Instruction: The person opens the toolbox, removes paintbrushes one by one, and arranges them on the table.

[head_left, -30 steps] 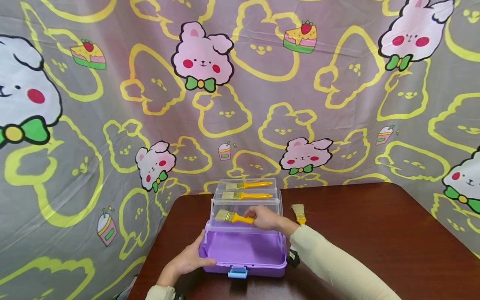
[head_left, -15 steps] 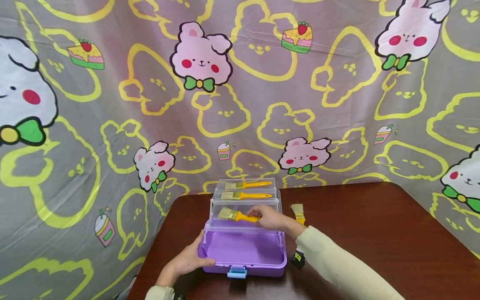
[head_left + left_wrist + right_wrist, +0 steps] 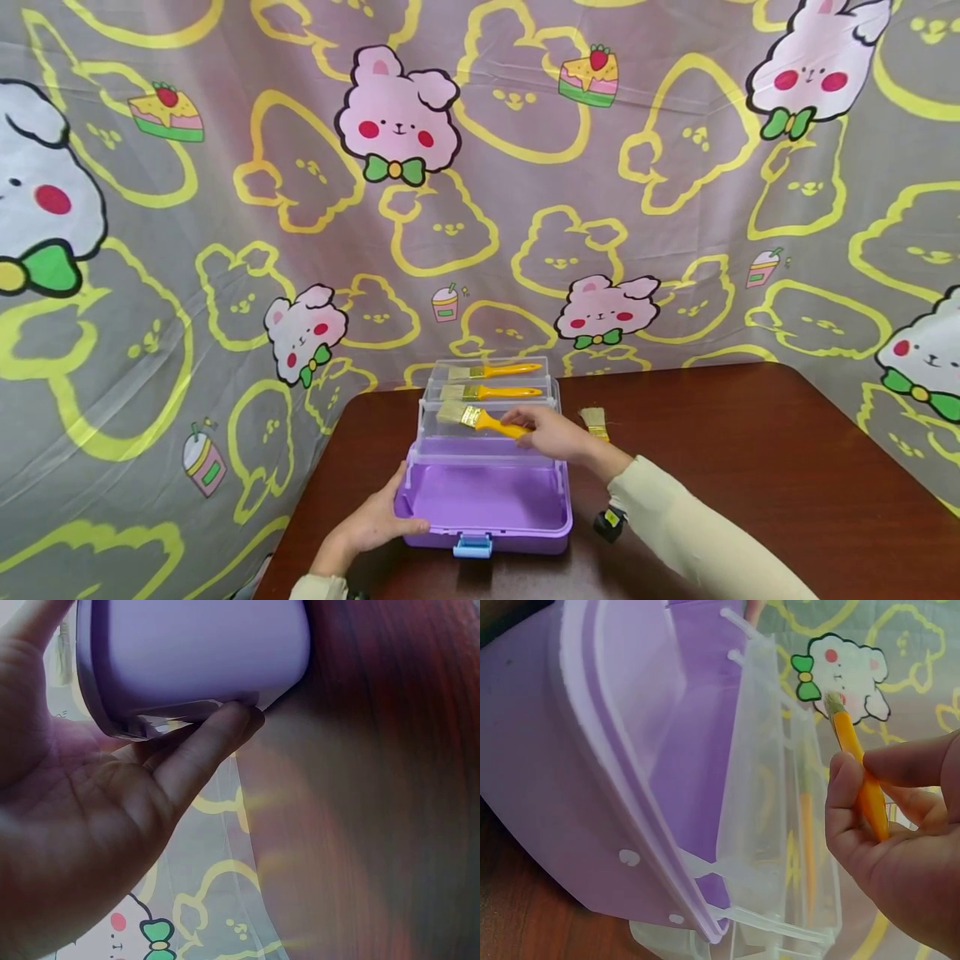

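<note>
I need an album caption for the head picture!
Right hand holds a yellow-handled brush; left hand grips the purple box.

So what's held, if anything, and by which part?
The right grip pinches a brush by its yellow handle; the left grip holds the purple box at its left end.

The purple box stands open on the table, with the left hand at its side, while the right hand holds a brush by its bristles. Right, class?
No: the right hand holds the brush by its yellow handle, not its bristles, as the right wrist view shows. The purple box does stand open on the table, left hand at its side.
</note>
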The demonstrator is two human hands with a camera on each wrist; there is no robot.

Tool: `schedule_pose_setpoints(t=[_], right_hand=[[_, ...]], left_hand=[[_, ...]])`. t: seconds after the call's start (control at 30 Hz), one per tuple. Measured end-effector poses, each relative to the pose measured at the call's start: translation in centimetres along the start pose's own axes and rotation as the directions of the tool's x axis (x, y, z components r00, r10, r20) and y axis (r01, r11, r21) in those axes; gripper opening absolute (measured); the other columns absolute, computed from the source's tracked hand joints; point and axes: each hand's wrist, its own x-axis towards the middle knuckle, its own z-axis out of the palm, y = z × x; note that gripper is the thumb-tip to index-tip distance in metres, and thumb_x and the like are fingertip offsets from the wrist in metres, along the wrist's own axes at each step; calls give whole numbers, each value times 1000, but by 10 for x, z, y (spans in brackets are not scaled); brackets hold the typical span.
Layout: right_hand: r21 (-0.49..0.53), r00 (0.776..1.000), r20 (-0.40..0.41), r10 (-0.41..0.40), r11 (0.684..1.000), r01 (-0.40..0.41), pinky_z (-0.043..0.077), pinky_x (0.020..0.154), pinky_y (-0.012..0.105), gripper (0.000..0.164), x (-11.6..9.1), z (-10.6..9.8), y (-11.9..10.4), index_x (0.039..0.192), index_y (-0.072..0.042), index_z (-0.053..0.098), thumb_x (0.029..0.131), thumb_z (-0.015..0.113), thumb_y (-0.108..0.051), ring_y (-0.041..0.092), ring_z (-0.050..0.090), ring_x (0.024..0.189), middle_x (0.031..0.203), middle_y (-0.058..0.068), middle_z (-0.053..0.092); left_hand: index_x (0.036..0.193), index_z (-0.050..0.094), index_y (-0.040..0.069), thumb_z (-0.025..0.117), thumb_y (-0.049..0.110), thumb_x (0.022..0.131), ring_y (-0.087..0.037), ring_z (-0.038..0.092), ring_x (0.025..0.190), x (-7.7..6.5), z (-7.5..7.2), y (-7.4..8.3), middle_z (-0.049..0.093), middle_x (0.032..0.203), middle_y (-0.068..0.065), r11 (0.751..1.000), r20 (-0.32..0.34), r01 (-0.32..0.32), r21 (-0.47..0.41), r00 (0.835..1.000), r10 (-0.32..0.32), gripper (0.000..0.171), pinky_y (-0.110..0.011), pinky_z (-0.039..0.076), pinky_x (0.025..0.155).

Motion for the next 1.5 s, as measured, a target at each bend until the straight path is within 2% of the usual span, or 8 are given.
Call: schedule_pose_setpoints(t=[0.13,0.3,0.6,0.73,0.97,1.07,1.27,1.5], right_hand=[[40,1000,-28,1,999,0,52,75,34,32,-4,-3,-2,114,-4,62,85,59,7,25,56,96,110,10,61],[83,998,-57,22,996,-17,53,74,34,34,-8,-8,-1,116,-2,62,84,58,9,24,57,92,108,12,61],[118,996,-91,7,993,4,53,77,35,36,-17,-22,7,119,-1,60,85,56,11,32,58,99,113,16,60],[117,993,-118,29,993,-15,53,77,35,36,-21,-28,9,119,-2,60,85,56,10,29,58,97,111,15,60],[154,982,-173,75,987,-48,52,80,45,37,-30,-36,12,120,-3,59,86,56,10,29,59,94,112,16,61],[175,978,-193,75,984,-41,52,79,41,38,-34,-40,14,122,0,58,86,54,12,31,60,91,113,20,60],[185,962,-237,136,978,-93,48,63,31,38,-42,-49,20,123,-1,56,87,54,11,24,61,86,117,22,58],[236,945,-279,169,966,-103,54,69,35,36,-51,-59,34,123,3,54,88,54,10,25,61,88,116,25,56]], left_hand=[[149,7,-5,82,36,72,-39,48,118,-1,0,-1,37,140,-32,1000,-7,-30,6,1000,30,114,-58,34,98],[149,7,-4,81,36,73,-40,47,119,-1,0,-1,36,141,-31,1000,-4,-30,-7,1000,30,114,-59,33,98],[149,6,-4,81,38,73,-43,45,121,0,-1,-1,34,142,-32,1000,1,-21,-13,1000,21,114,-60,33,98],[150,6,-2,81,38,73,-42,46,121,0,-1,0,34,143,-30,1000,1,-22,-21,1000,22,114,-60,33,98],[151,6,1,81,37,73,-42,46,120,0,-1,-1,35,143,-29,999,2,-39,-21,999,39,114,-60,33,98],[151,7,1,81,37,73,-43,46,121,0,-1,-2,36,142,-29,999,2,-32,-22,999,32,114,-61,33,97],[151,6,2,81,37,73,-42,46,120,-1,0,-3,35,143,-28,999,8,-31,-35,999,31,113,-62,33,97],[151,6,2,80,39,73,-42,46,120,1,0,-4,35,143,-28,999,9,-26,-39,1000,26,114,-62,33,97]])
